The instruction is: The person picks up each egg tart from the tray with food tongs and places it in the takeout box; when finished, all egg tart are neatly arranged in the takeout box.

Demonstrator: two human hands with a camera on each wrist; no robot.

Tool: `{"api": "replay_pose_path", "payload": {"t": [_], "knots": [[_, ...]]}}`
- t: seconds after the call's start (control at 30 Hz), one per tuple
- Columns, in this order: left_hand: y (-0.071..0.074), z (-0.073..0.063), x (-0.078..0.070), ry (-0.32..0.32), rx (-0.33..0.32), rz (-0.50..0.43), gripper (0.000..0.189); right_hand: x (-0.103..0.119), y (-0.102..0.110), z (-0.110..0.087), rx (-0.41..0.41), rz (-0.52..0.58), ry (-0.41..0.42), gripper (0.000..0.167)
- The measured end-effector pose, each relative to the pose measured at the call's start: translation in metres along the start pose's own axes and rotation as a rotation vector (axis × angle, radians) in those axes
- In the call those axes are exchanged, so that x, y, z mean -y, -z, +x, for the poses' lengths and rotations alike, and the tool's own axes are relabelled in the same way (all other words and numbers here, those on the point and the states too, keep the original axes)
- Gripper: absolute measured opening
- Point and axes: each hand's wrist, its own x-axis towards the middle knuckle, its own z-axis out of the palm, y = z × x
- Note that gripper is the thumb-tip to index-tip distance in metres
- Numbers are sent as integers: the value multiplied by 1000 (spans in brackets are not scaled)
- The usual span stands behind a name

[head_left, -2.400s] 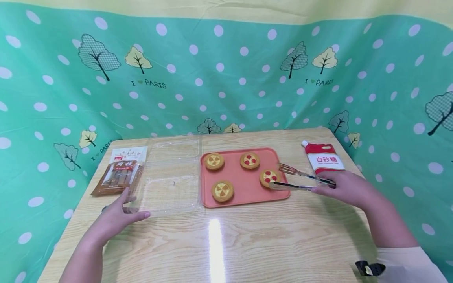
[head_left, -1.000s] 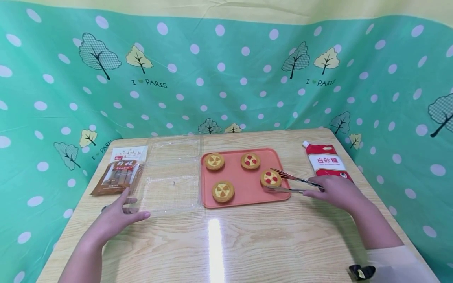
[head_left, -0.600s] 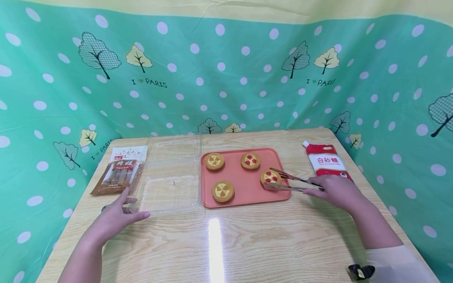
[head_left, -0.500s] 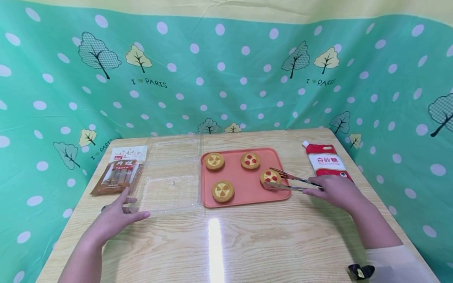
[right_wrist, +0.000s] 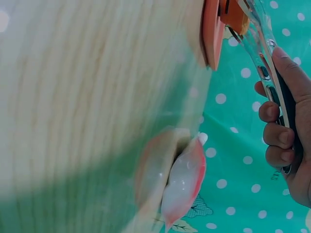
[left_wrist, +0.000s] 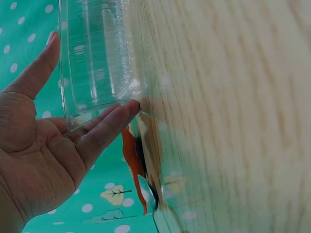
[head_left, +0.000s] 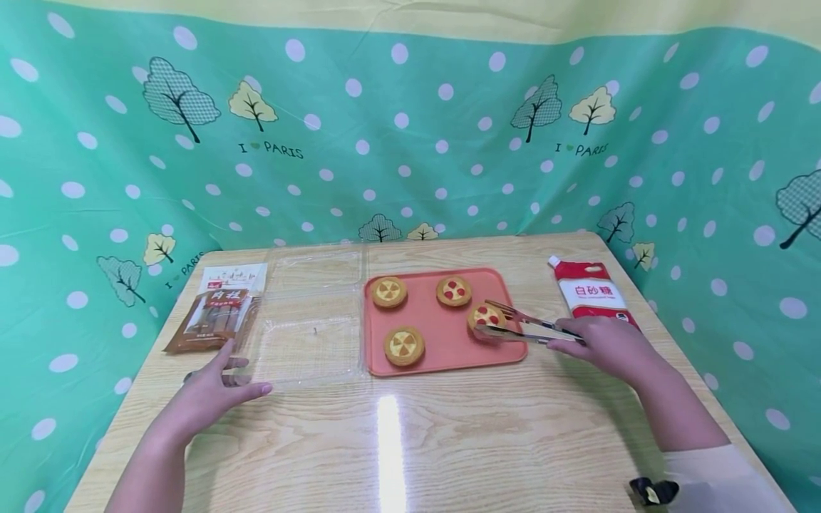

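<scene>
Right hand [head_left: 603, 350] clamped round the tongs [head_left: 522, 336], their tips flanking the red-topped tart [head_left: 484, 318] near it, at the right end of the tray [head_left: 442, 349], left hand [head_left: 208, 399] straight-fingered, touching the clear box [head_left: 314, 353], far from that tart.

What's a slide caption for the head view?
Right hand holding tongs around a red-topped tart, left hand at a clear container.

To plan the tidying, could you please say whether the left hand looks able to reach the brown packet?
Probably yes: the left hand lies close to the brown packet, with nothing plainly blocking the way.
</scene>
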Motion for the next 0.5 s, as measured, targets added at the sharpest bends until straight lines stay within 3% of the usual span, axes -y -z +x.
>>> {"api": "replay_pose_path", "payload": {"t": [0.17,0.5], "knots": [[0,0,0,4,4,-8,125,5,5,1,-22,7,19,84],[0,-1,-1,6,8,-8,126,20,17,8,-96,11,119,72]]}}
